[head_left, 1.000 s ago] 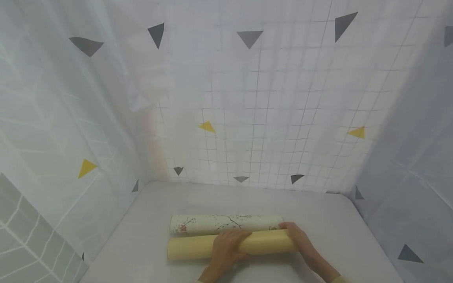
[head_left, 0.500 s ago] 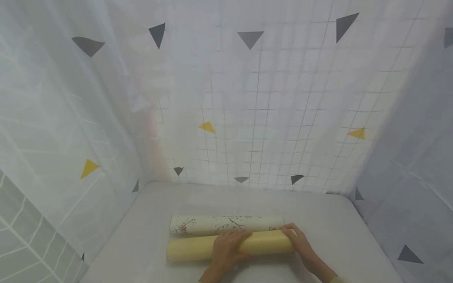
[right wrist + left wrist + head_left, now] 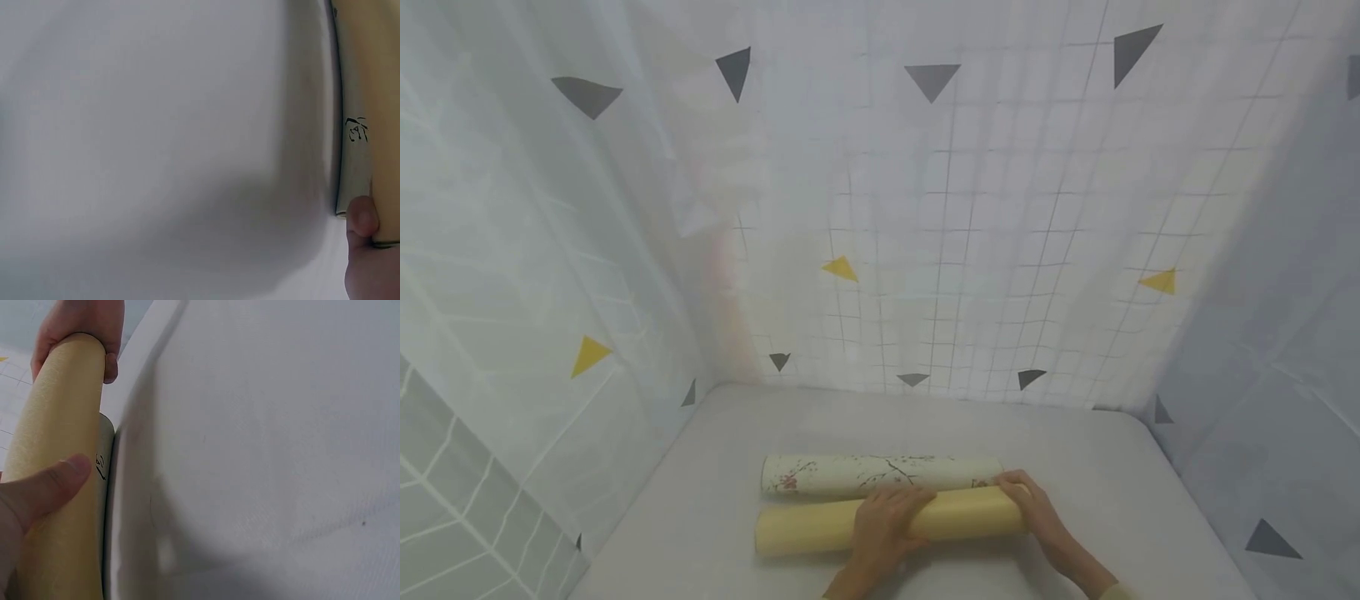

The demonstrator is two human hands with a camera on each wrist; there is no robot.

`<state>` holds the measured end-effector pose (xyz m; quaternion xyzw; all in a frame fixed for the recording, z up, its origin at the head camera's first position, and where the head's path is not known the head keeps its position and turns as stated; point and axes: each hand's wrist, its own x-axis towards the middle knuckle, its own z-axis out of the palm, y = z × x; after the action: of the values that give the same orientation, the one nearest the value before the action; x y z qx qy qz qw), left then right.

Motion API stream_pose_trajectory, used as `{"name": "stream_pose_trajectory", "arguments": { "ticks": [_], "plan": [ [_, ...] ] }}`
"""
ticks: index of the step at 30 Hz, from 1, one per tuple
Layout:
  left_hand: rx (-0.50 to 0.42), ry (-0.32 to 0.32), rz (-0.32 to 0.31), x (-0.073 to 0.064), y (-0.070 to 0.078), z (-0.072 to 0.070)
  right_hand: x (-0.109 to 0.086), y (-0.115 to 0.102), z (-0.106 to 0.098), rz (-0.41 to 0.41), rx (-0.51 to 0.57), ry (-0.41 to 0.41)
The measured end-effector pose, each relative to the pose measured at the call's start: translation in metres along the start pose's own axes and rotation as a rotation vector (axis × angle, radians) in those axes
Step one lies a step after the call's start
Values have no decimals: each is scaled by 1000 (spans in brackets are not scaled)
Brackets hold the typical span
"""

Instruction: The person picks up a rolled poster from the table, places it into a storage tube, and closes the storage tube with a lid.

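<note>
Two rolls lie side by side, crosswise to me. The nearer one is a plain yellow wallpaper roll [image 3: 962,515] with a faintly textured surface. Behind it is a pale wallpaper roll [image 3: 880,473] printed with dark branches and reddish blossoms; black characters show on it in the right wrist view. My left hand [image 3: 882,531] grips the yellow roll around its middle, fingers over the top and thumb [image 3: 53,487] along the near side. At the roll's right end, my right hand [image 3: 1036,512] holds it, with a thumb [image 3: 362,217] against its side.
The rolls are on a white-covered surface [image 3: 820,421] with rounded far corners. Translucent white curtains [image 3: 1000,208] with grey and yellow triangles hang along the back and both sides. A grid-lined wall shows through the back curtain.
My right hand has slightly adjusted its hold at the right end of the yellow roll. My left hand and both rolls stay practically where they were.
</note>
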<state>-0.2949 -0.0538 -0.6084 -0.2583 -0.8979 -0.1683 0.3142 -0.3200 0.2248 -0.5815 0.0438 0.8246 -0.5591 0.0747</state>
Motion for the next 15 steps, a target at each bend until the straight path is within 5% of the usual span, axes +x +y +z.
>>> {"name": "stream_pose_trajectory", "arguments": {
  "ticks": [5, 15],
  "plan": [
    [0, 8, 10, 0, 0, 1, -4, -1, -4, -58, -16, -35],
    [5, 26, 23, -1, 0, 3, -3, -1, -3, -12, 42, -28]
  ]
}}
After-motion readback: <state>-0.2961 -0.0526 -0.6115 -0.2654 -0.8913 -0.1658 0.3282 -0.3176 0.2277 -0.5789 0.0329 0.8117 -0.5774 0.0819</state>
